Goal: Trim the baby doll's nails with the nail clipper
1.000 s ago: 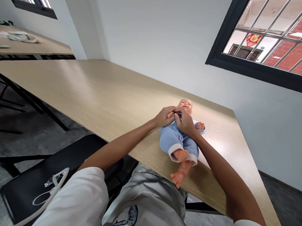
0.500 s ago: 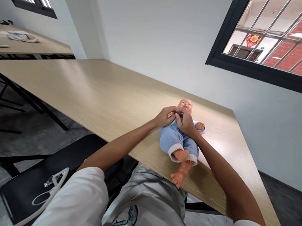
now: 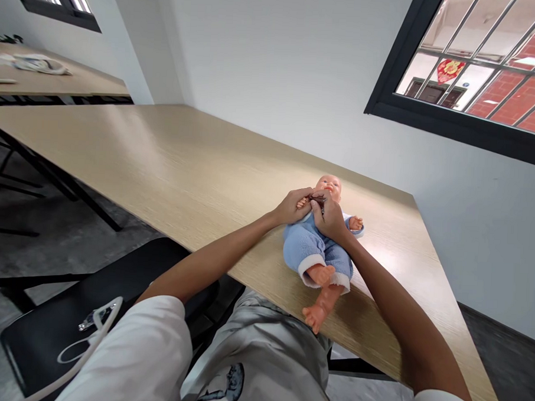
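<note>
Standing at the far left, a second wooden table [image 3: 55, 79] holds a crumpled cloth [image 3: 40, 65]. Nearer, a black chair [image 3: 61, 345] carries a looped white cord [image 3: 94, 326], and a white sleeve [image 3: 128, 354] leads into the person's left forearm [image 3: 211, 260], which slants up and right across the near edge of the pale wood-grain worktop [image 3: 163, 160]. The left hand [image 3: 291, 206] lies palm inward, its fingers closed around the baby doll's raised hand [image 3: 301, 203]. The baby doll [image 3: 317, 247] lies on its back on the worktop near the near edge, in a blue fleece suit with white cuffs. Its long axis runs roughly straight toward the person, with the head pointing to the far wall and the bare feet pointing back at the near edge. Just right of the left hand, the right hand [image 3: 327, 218] comes down from the upper side, with its fingers pinched on a small dark tool [image 3: 317, 201], too small to identify exactly, right at the doll's fingers. The two hands touch. The right forearm [image 3: 391, 294] slopes down to the lower right, and the doll's other hand [image 3: 356, 224] rests free beyond it. A dark-framed barred window [image 3: 460, 61] is set in the wall at upper right.
</note>
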Tool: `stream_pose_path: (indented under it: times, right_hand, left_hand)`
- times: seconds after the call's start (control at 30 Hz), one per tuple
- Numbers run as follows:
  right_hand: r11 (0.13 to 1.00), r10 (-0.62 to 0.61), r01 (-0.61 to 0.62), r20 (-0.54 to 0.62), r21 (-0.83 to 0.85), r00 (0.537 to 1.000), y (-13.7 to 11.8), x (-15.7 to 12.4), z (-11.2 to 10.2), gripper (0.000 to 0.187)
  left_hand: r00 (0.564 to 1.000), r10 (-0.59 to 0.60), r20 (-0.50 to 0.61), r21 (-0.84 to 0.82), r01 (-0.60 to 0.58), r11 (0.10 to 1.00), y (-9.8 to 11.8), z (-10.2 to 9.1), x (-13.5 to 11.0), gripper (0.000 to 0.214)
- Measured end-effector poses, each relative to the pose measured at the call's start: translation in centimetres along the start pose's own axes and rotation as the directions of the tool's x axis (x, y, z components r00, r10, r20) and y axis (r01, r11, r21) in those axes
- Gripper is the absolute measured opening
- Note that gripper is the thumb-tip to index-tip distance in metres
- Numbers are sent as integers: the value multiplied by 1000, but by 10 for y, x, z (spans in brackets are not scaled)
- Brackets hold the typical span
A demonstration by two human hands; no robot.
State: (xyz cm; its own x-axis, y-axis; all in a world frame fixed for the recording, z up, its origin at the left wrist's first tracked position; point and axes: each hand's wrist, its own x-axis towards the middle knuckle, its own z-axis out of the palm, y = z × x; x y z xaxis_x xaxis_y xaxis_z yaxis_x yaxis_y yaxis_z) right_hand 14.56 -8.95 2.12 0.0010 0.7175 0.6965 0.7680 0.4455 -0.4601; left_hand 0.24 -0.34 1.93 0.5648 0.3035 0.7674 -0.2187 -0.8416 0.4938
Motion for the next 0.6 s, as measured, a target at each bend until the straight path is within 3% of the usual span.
stream_pose_path:
  times: [0.6]
  right_hand:
    - [999, -35, 35, 3, -18, 999, -1, 0, -1, 17]
  left_hand:
    - [1000, -10, -28, 33, 11, 999, -3, 2, 0, 33]
